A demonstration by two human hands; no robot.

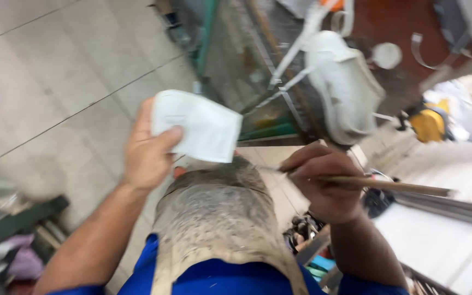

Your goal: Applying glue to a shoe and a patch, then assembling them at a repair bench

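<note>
Grey pad (214, 218) below left hand (147, 155)

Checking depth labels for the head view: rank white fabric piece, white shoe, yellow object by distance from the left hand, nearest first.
1. white fabric piece: pinched in the left hand, just above the worn grey apron.
2. white shoe: up and to the right, on a stand.
3. yellow object: far right, beyond the shoe.

The right hand holds a wooden-handled tool.

Pale grey floor tiles (55, 71) are running beneath a cluttered metal rack (247, 60), daylight brightening the room's right side.
</note>
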